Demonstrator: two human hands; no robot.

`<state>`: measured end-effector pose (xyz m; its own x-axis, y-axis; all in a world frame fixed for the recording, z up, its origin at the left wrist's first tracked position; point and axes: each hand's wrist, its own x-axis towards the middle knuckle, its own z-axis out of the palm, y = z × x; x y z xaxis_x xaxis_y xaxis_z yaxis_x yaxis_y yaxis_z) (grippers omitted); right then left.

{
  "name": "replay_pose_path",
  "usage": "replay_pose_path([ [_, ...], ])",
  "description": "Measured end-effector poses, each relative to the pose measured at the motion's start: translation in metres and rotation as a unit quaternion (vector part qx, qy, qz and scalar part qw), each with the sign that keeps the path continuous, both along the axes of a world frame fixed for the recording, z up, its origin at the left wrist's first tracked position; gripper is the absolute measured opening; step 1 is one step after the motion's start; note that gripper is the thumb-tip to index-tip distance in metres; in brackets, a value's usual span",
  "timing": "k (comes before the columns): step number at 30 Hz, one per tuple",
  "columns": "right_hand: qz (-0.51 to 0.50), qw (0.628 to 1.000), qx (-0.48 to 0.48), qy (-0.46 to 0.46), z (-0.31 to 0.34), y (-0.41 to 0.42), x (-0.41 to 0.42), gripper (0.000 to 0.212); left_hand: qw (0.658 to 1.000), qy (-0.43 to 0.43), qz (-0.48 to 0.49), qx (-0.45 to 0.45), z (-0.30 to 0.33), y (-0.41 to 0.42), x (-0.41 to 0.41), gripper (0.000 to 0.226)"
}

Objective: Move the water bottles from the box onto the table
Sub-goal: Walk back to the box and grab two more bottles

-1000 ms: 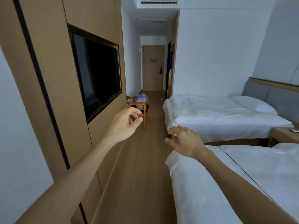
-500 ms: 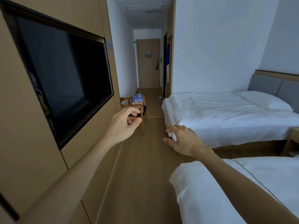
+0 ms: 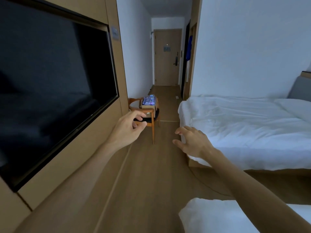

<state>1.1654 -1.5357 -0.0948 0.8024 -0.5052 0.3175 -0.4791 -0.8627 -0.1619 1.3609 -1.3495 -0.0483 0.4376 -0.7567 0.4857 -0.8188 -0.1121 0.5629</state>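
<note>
A cardboard box (image 3: 148,107) sits on a wooden chair (image 3: 152,120) far ahead by the left wall. Several water bottles with blue labels (image 3: 149,100) stand packed in the box. My left hand (image 3: 128,129) is stretched forward in the air, fingers loosely curled, holding nothing, well short of the chair. My right hand (image 3: 193,141) is also raised and empty, fingers spread, beside the foot of the far bed. No table is in view.
A large dark TV screen (image 3: 50,91) fills the wood-panelled wall on the left. Two white beds (image 3: 244,125) stand on the right, one corner (image 3: 218,216) close below me. A wooden floor aisle (image 3: 151,174) runs ahead to a closed door (image 3: 167,58).
The view has advanced along the aisle; the chair with the box looks nearer and the near bed has dropped low in the view. Both hands stay raised and empty.
</note>
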Motion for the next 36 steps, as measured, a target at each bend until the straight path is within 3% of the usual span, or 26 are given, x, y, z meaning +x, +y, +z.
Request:
replay_pose_path([
  [18, -0.027, 1.000, -0.004, 0.015, 0.001, -0.293, 0.236, 0.044, 0.999, 0.016, -0.032, -0.010, -0.009, -0.314, 0.250, 0.027],
  [36, -0.013, 1.000, 0.023, 0.005, -0.039, -0.620, 0.425, 0.041, 1.000, 0.023, -0.007, 0.020, -0.042, -0.627, 0.431, 0.026],
])
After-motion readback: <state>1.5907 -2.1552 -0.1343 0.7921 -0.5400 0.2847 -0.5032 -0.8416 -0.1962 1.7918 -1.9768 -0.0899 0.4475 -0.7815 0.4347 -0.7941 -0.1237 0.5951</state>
